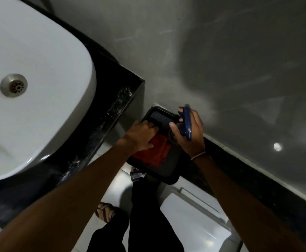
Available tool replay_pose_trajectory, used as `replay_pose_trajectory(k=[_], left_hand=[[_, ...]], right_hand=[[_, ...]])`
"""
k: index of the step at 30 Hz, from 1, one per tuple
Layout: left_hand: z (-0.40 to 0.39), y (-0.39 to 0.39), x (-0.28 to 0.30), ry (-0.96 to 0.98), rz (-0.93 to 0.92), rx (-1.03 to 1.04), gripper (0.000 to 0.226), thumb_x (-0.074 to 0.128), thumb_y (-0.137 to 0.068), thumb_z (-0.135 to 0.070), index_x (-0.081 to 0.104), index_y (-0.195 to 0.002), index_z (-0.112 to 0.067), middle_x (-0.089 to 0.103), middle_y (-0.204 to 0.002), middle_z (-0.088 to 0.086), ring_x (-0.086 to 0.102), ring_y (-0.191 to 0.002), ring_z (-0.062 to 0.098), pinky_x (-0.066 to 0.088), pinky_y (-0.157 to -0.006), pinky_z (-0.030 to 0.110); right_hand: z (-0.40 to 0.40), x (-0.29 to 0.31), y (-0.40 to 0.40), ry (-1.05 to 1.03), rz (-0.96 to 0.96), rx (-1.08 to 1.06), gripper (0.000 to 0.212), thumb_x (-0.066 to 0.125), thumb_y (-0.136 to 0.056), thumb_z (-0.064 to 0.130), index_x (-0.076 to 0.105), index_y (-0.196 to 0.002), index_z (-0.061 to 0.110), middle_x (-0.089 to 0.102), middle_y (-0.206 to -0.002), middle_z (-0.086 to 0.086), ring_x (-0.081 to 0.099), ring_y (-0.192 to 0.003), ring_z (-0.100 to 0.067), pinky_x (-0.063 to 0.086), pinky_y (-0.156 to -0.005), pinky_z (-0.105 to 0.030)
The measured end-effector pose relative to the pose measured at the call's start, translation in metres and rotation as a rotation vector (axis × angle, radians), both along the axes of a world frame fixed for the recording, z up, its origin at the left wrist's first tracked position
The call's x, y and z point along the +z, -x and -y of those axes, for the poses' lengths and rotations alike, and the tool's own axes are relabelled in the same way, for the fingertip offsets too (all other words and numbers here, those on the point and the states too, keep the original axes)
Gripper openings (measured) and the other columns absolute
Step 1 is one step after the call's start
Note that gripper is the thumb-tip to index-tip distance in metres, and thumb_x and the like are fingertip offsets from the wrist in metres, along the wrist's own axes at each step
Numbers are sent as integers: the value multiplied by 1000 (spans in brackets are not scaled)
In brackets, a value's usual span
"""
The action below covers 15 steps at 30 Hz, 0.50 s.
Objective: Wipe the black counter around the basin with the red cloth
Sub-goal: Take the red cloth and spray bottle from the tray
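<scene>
Red cloth (pixel 157 153) lies in a black tray (pixel 166 175), left hand (pixel 139 135) gripping it; right hand (pixel 191 137) grips a dark blue object (pixel 187 122).

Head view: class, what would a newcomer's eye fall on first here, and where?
The big white basin fills the left, edged by the black counter. At centre, the red cloth lies in a black tray, the left hand on it, while the right hand grips a dark blue object.

Left hand (pixel 141 135) low, fingers bent; right hand (pixel 189 137) grips blue object (pixel 187 124).
</scene>
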<state>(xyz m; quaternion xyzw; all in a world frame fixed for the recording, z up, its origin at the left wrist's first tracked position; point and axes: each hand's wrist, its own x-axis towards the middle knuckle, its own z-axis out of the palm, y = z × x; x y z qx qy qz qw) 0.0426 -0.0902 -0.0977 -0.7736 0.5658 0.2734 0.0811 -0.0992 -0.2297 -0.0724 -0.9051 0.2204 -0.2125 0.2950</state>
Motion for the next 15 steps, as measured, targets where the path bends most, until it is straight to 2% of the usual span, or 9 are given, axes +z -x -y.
replay_pose_trajectory(k=[4,6,7,8,9,10,11,13,15], left_hand=[[-2,-2,7,-44,-103,117,60,72,-81,-48,55,-132,-21,58,-133,8,53,-126,30,36,-111,46],[-10,-4,19,9,-252,266,47,75,-78,-45,64,-118,-22,63,-120,7,62,-112,28,50,-98,39],[-18,-5,28,75,-342,360,37,77,-77,-40,66,-108,-22,66,-109,5,65,-102,24,52,-88,34],[-26,-5,36,160,-433,467,28,78,-76,-34,66,-98,-22,65,-97,1,66,-91,20,49,-79,28],[-36,-4,46,258,-516,594,20,78,-77,-26,62,-89,-21,63,-86,-2,64,-80,15,46,-73,25],[-45,-2,54,362,-619,743,18,76,-79,-18,58,-83,-21,60,-78,-4,61,-72,10,44,-68,22],[-53,1,61,467,-755,911,21,73,-81,-10,55,-82,-22,59,-77,-3,58,-70,8,46,-67,21],[-66,7,81,646,-1038,1213,23,68,-87,-4,55,-89,-23,62,-89,3,61,-81,14,55,-74,29],[-73,10,97,742,-1281,1412,22,68,-89,-8,59,-102,-24,67,-103,4,68,-90,17,62,-71,35]], right_hand=[[-9,1,-5,-119,90,-66,42,67,-96,15,59,-126,-13,65,-121,-27,65,-115,-31,54,-102,-30],[-11,4,-7,-192,108,-90,36,66,-95,3,59,-127,-12,66,-124,-22,63,-118,-20,47,-106,-15],[-10,8,-7,-223,120,-94,32,64,-94,-1,61,-125,-12,68,-120,-20,65,-115,-22,47,-104,-10],[-8,13,-6,-267,133,-102,29,62,-94,-2,62,-122,-11,70,-116,-21,69,-110,-28,51,-102,-15],[-8,21,-5,-319,163,-115,27,60,-95,0,63,-120,-9,72,-113,-21,72,-105,-33,57,-100,-27],[-10,31,-3,-355,200,-125,24,60,-96,5,64,-118,-5,72,-112,-16,73,-102,-32,60,-97,-40],[-12,43,-1,-375,236,-131,20,60,-98,11,65,-115,2,73,-110,-8,74,-100,-28,60,-94,-47],[-21,71,4,-364,283,-111,18,58,-103,30,67,-107,15,71,-99,2,74,-92,-22,62,-85,-46],[-31,98,8,-315,266,-63,37,49,-105,50,69,-99,20,70,-86,6,72,-84,-15,59,-77,-32]])
